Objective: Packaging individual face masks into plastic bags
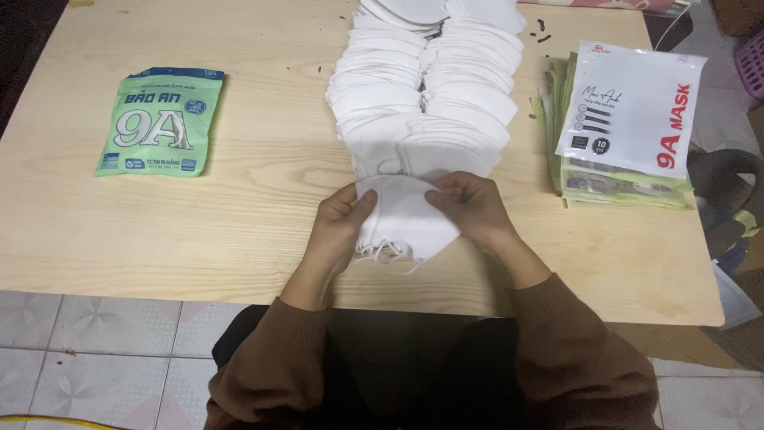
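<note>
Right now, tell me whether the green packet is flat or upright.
Flat. The green packet lies face up on the table, its whole front showing, away from both hands.

Light wood-grain desk (199,231), pale, front edge near the bottom of the view. Floor (103,334) below it: light grey tiles with a faint flower pattern, grout lines visible. Right of the desk, a dark rounded chair back (720,171) and a pink slatted basket (752,60) at the frame edge. Far left corner dark, in shadow. Lighting soft and even, no hard shadows on the desk
</note>
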